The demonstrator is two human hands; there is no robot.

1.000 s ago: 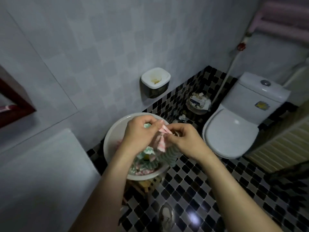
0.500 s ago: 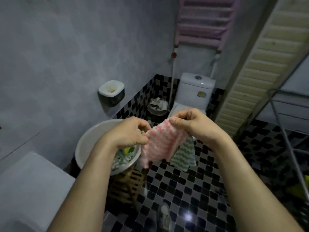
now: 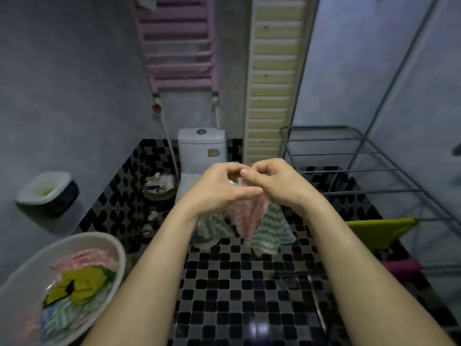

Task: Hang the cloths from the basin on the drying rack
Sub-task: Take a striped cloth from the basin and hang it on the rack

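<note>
My left hand (image 3: 219,188) and my right hand (image 3: 277,183) meet in mid-air at the centre, fingers curled, both pinching the top of a bunch of cloths. A pink striped cloth (image 3: 249,216) hangs between green-and-white striped cloths (image 3: 272,231) below my hands. The white basin (image 3: 20,278) sits at the lower left with several cloths in it, a yellow-green one (image 3: 79,283) on top. The metal drying rack (image 3: 369,171) stands to the right, with a yellow-green cloth (image 3: 376,231) and a magenta cloth (image 3: 401,268) on its lower bars.
A white toilet (image 3: 202,148) stands against the far wall beside a small waste bin (image 3: 159,186). A pink towel radiator (image 3: 179,41) hangs above it. A wall-mounted box (image 3: 47,193) sits at the left. The floor is black-and-white checked tile (image 3: 237,295).
My view has swung right, from the basin toward the drying rack. Both hands have lifted the cloths out of the basin, raised them and come together at the cloths' top.
</note>
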